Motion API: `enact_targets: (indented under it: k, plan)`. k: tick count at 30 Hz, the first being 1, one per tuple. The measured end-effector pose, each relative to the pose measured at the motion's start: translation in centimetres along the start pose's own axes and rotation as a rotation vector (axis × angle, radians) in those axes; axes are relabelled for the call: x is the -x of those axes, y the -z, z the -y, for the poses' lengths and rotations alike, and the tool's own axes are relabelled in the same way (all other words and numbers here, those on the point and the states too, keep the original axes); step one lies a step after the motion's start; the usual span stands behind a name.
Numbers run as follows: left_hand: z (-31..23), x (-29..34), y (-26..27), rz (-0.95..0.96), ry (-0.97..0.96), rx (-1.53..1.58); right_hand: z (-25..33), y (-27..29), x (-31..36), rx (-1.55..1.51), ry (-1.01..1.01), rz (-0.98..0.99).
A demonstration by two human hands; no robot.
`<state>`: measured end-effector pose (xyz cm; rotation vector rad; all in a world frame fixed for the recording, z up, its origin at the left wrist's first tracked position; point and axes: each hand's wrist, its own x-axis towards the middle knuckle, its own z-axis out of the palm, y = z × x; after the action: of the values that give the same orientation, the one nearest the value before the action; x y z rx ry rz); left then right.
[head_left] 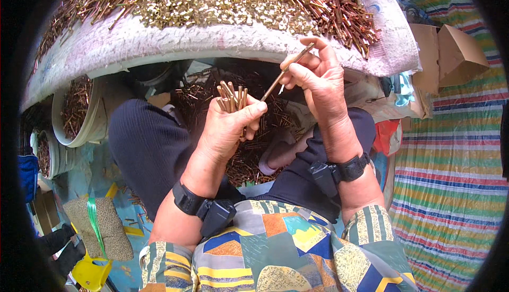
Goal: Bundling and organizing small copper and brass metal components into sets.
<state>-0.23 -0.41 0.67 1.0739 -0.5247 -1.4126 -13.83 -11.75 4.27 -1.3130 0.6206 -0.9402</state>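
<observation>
My left hand (227,125) is shut on a bundle of copper-coloured rods (231,97), their ends sticking up above my fingers. My right hand (318,80) pinches a single copper rod (289,68) that slants down-left toward the bundle. Both hands hover over my lap, just in front of a padded table edge (222,42). On that table lies a big heap of copper rods (318,0) and small brass nuts (222,5). Black bands sit on both wrists.
More rods fill the floor pile between my knees (249,157) and white buckets (77,109) at the left. A yellow scoop (90,273) and a woven pad (101,225) lie lower left. Cardboard boxes (450,53) stand on a striped mat (450,186) at right.
</observation>
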Motion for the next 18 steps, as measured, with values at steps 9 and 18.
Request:
enact_targets:
  k: [9, 18]
  plan:
    - [0.4, -0.2, 0.3, -0.037, -0.03, 0.006, 0.3, 0.0, 0.4, 0.079, -0.109, 0.093]
    - [0.4, -0.1, 0.6, -0.001, 0.009, 0.059, 1.1, 0.6, 0.3, 0.295, -0.229, 0.234]
